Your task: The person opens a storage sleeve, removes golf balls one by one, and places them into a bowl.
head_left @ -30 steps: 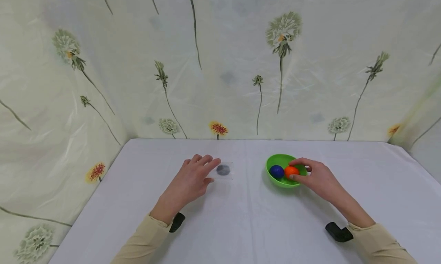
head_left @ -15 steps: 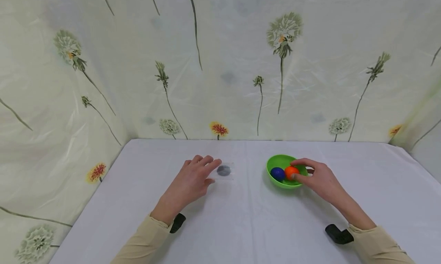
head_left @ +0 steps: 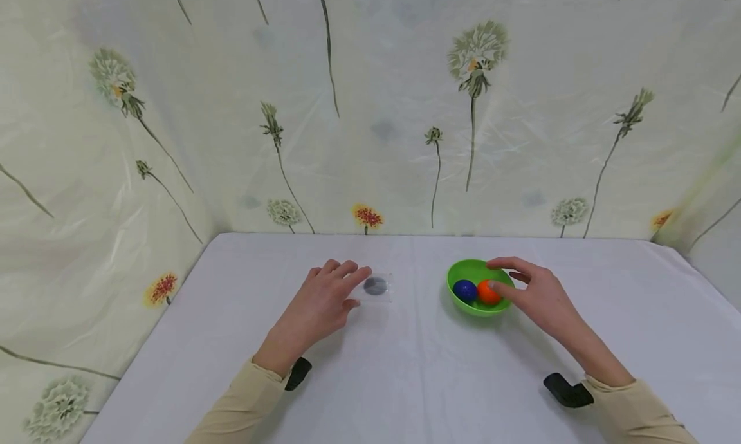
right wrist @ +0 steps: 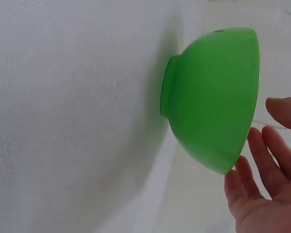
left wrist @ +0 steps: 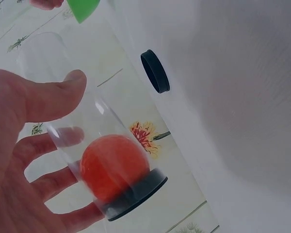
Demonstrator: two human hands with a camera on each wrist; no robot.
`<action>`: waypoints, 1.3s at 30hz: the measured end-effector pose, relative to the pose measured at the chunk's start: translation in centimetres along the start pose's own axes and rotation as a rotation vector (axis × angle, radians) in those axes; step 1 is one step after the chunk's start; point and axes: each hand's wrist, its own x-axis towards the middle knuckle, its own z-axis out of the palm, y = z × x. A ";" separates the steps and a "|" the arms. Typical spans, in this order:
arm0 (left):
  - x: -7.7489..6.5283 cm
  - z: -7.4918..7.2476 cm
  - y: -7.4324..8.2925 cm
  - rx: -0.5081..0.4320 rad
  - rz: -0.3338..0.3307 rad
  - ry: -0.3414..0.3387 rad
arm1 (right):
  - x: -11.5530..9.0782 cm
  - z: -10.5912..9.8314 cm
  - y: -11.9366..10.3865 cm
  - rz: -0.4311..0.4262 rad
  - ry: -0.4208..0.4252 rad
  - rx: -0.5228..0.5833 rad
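My left hand (head_left: 321, 302) grips a clear plastic tube (left wrist: 98, 104), thumb on one side and fingers on the other. The tube lies level above the table, and a red-orange ball (left wrist: 114, 167) sits inside against its black end cap (left wrist: 138, 195). The other end points right, towards the bowl. A black lid (head_left: 375, 286) on the table shows through the tube. My right hand (head_left: 538, 296) hovers at the right rim of a green bowl (head_left: 457, 271), thumb and index finger spread. Inside the bowl are a blue ball (head_left: 464, 291) and an orange ball (head_left: 488, 294), which the thumb partly overlaps.
A white cloth covers the table (head_left: 382, 392). Flower-printed sheeting (head_left: 393, 167) hangs along its back and sides. Black wrist mounts (head_left: 569, 390) stick out inward from both sleeves.
The index finger and thumb of my right hand have spread apart and lifted off the orange ball, which stays in the bowl. My left hand has not moved.
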 end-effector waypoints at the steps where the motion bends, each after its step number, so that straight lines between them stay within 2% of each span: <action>1: 0.0 0.0 0.0 0.000 -0.001 -0.001 | 0.0 0.1 -0.1 -0.009 0.001 0.013; 16: -0.2 0.1 -0.1 0.006 0.005 0.015 | 0.1 1.7 -1.9 -0.017 -0.010 0.119; 21: -0.2 0.0 -0.1 0.004 0.007 0.021 | 0.3 2.2 -2.3 -0.053 0.004 0.180; 28: -0.1 0.0 -0.1 0.005 0.003 0.026 | 0.3 2.9 -3.1 -0.040 -0.006 0.298; 39: -0.2 0.0 0.0 0.014 -0.008 0.015 | 0.5 3.9 -3.8 -0.056 0.020 0.362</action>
